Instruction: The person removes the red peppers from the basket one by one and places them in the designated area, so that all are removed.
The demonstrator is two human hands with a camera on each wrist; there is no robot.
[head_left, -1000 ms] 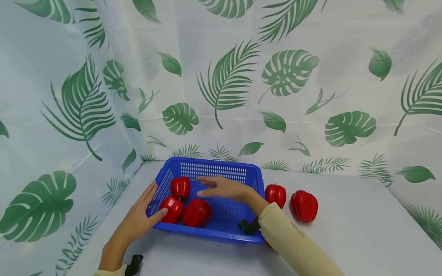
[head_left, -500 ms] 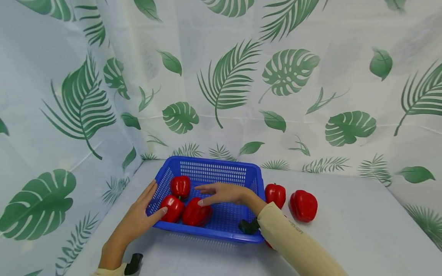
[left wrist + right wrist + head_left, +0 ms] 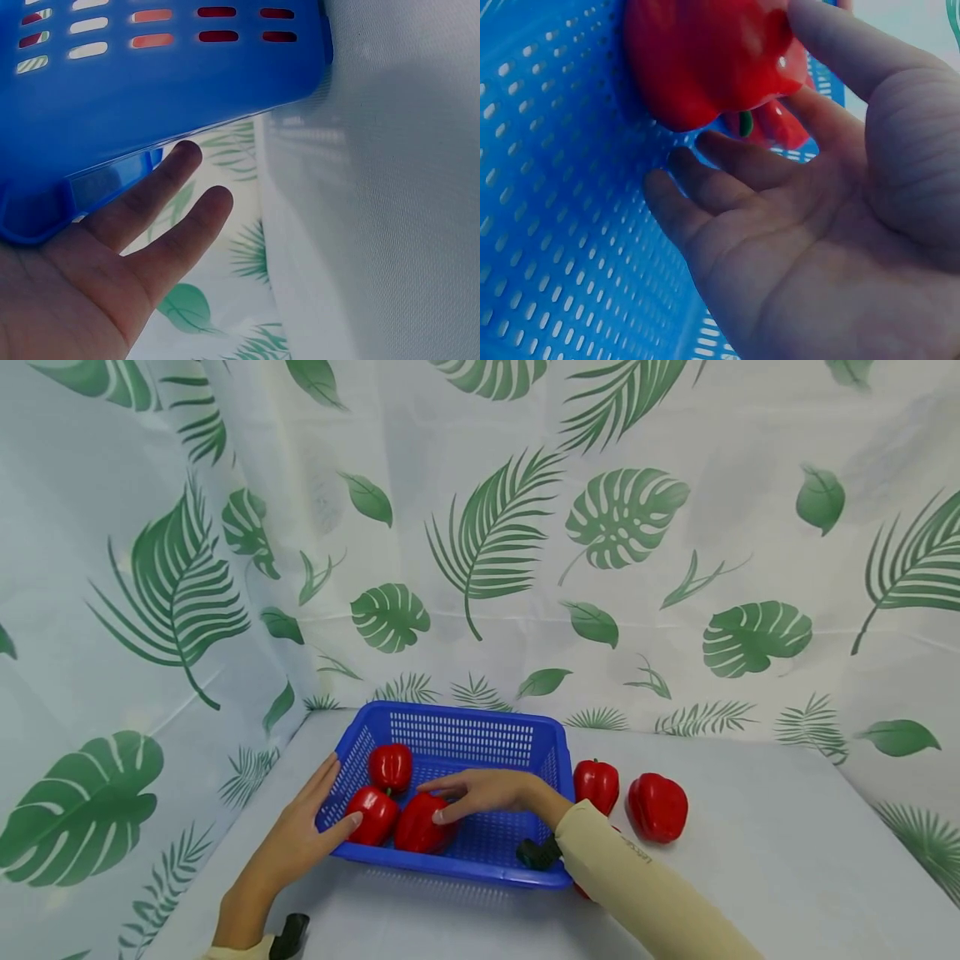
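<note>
A blue plastic basket (image 3: 465,714) holds three red bell peppers: one at the back (image 3: 390,767), one at the left (image 3: 371,817) and a larger front one (image 3: 422,828). My right hand (image 3: 491,791) reaches in over the right side and grips this front pepper, thumb on its near side and index finger beyond it. In the right wrist view, the other fingers (image 3: 697,169) extend loosely beside the pepper (image 3: 705,52). My left hand (image 3: 300,827) rests against the basket's left side, thumb over the rim; its visible fingers (image 3: 187,232) are straight in the left wrist view.
Right of the basket, one bell pepper (image 3: 597,785) stands close by the wall and another (image 3: 657,808) lies farther right on the white table (image 3: 787,852). More red shows partly hidden by the right sleeve (image 3: 637,868). A leaf-printed curtain (image 3: 510,527) hangs behind.
My right hand has come down from above the basket onto the front pepper. The left hand, the basket and the peppers stay in place.
</note>
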